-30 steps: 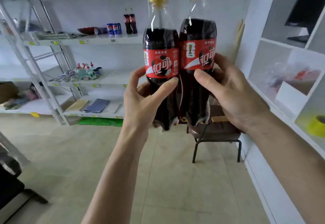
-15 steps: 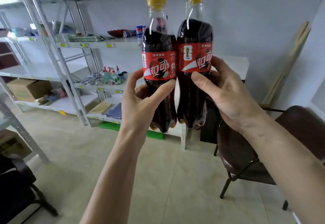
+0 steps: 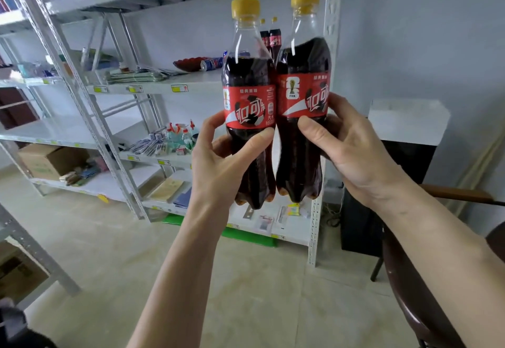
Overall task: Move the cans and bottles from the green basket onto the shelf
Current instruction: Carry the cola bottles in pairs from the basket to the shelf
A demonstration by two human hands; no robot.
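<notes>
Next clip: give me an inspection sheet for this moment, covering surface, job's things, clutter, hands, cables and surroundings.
Surface: grey metal shelf, second tier, partly stocked.
Job's things: left cola bottle and right cola bottle, both upright, yellow-capped, carried side by side; two more bottles already stand on the shelf beside a blue can. Green basket: nothing seen.
Clutter: spray bottles on the tier below; cardboard box lower left.
Hands: left hand grips the left bottle; right hand grips the right one.
Cables: a tangle by the shelf post.
Surroundings: tiled floor, dark chair at right.
</notes>
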